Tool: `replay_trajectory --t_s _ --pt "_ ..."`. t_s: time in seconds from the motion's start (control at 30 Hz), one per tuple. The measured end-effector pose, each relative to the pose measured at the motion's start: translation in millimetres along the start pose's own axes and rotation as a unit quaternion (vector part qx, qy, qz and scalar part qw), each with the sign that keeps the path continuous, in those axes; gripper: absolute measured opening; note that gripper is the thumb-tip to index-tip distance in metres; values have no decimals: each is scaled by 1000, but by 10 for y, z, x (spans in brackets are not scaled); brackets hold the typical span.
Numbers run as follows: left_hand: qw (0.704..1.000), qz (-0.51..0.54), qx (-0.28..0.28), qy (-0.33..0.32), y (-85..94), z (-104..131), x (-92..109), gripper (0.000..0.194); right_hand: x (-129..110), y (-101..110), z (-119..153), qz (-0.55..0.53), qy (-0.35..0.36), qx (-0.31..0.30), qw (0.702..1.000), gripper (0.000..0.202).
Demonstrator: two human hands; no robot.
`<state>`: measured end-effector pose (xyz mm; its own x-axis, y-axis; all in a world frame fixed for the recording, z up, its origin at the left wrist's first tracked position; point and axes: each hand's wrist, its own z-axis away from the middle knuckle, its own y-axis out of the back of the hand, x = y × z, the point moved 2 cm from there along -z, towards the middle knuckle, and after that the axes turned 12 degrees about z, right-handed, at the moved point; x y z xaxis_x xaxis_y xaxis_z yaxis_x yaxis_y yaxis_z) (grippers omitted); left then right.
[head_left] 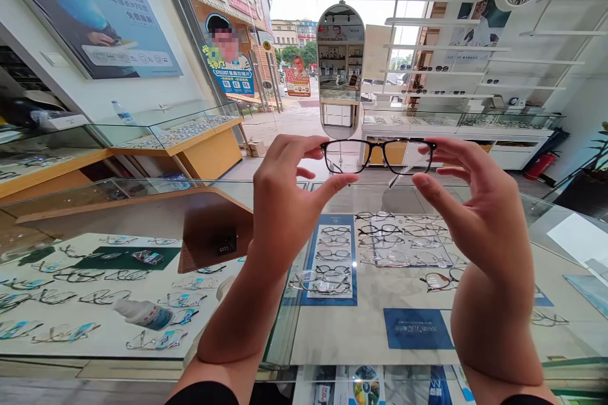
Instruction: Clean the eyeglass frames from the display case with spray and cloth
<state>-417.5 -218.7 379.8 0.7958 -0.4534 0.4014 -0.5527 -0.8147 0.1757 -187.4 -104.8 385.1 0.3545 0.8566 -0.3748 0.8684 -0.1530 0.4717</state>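
Observation:
Black-rimmed eyeglasses (379, 153) are held up level above the glass counter, lenses facing me. My left hand (295, 193) pinches the left end of the frame, thumb below and fingers above. On the other end, my right hand (475, 186) grips the corner between thumb and fingers. A folded temple shows behind the right lens. Below the hands, several eyeglasses (332, 254) lie on a blue-bordered display card (308, 266). More frames (403, 231) rest in rows to its right. A dark blue card (418, 329) lies nearer to me.
Left of my arm, a glass case (142, 304) holds many frames; a white bottle (143, 314) stands over it. A tall mirror (340, 69) is ahead. Further display cases (190, 133) are at the left back. A red fire extinguisher (540, 166) stands at right.

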Motion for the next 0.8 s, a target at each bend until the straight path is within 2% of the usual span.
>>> replay_trajectory --t_s 0.13,0.3,0.6,0.8 --pt "1000 1 -4 2 -12 -5 -18 51 -2 3 -4 4 2 4 1000 47" --pt "999 -25 20 -13 -25 32 48 50 69 -21 -19 -12 -6 -30 999 48" --pt "994 -67 36 -81 -42 52 105 51 102 -35 -24 -5 -12 -52 999 52" --pt "994 -77 37 -65 -47 64 151 53 125 -46 -25 -9 -7 -57 998 52"
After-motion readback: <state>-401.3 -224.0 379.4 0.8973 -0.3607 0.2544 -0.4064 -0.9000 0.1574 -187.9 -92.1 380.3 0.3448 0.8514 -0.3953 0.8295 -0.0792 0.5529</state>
